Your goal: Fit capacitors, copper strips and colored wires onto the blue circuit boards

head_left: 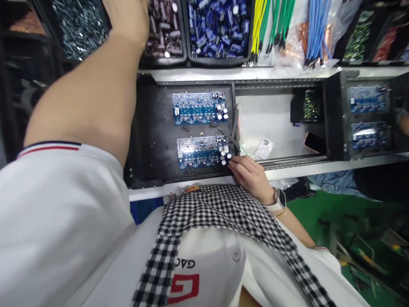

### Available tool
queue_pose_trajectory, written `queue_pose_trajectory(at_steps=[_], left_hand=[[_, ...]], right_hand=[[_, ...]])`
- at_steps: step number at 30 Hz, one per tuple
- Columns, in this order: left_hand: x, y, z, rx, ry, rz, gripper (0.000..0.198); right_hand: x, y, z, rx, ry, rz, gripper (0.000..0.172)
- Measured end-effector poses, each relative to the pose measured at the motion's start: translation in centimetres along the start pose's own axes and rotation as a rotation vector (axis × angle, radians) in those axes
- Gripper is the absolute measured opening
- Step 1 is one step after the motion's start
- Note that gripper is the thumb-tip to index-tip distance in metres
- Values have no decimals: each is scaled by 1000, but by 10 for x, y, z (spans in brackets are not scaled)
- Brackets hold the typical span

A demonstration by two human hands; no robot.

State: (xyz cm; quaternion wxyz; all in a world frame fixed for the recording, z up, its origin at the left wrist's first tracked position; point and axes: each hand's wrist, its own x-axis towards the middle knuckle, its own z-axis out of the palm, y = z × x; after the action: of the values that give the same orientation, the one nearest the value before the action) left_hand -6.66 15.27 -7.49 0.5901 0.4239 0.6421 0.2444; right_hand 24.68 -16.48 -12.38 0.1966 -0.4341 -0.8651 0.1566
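Component insertion under way: right hand (251,172), fingertips pinched on a small capacitor (228,157), seats it at the near circuit board's (201,151) three-o'clock edge, while left hand (128,17), grip unseen, reaches the parts bin (164,30) at twelve o'clock; pressing home likely comes next.

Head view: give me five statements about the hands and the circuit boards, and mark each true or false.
1. The right hand touches the right end of the lower circuit board. True.
2. The left hand rests on the upper circuit board. False: it reaches up to the bins, by the bin of dark capacitors.
3. Two blue boards lie in the black tray. True.
4. The right wrist is bare. False: it wears a watch.
5. The wire bundles hang above the tray's right. True.
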Motion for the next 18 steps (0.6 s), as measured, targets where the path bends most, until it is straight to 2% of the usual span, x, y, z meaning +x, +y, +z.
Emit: queue_pose_trajectory(at_steps=[2, 3, 4, 5, 7, 9, 11, 12, 14, 18], left_hand=[[-12, -3, 9, -102, 310, 281, 19], [-20, -4, 17, -212, 389, 347, 16], [-31, -5, 28, -369, 380, 328, 11], [-44, -8, 40, -504, 292, 262, 5], [-74, -22, 70, -617, 138, 167, 11], [-110, -45, 97, -683, -26, 68, 15], [-144, -70, 115, -843, -253, -72, 16], [-159, -82, 120, -908, -336, -113, 17], [-183, -100, 123, -985, -436, -146, 21], [-206, -116, 117, -972, -459, -125, 28]], right_hand=[[3, 1, -6, 2, -52, -28, 21], [6, 2, -10, -2, -76, -33, 20], [9, 2, -15, 2, -95, -35, 19], [14, 2, -21, 20, -111, -31, 18], [29, 1, -34, 80, -72, -6, 17], [49, -2, -45, 128, 70, 47, 18], [72, -7, -52, 135, 198, 109, 24], [83, -11, -52, 133, 227, 122, 28], [101, -20, -48, 138, 202, 97, 34], [117, -37, -31, 158, 158, 30, 26]])
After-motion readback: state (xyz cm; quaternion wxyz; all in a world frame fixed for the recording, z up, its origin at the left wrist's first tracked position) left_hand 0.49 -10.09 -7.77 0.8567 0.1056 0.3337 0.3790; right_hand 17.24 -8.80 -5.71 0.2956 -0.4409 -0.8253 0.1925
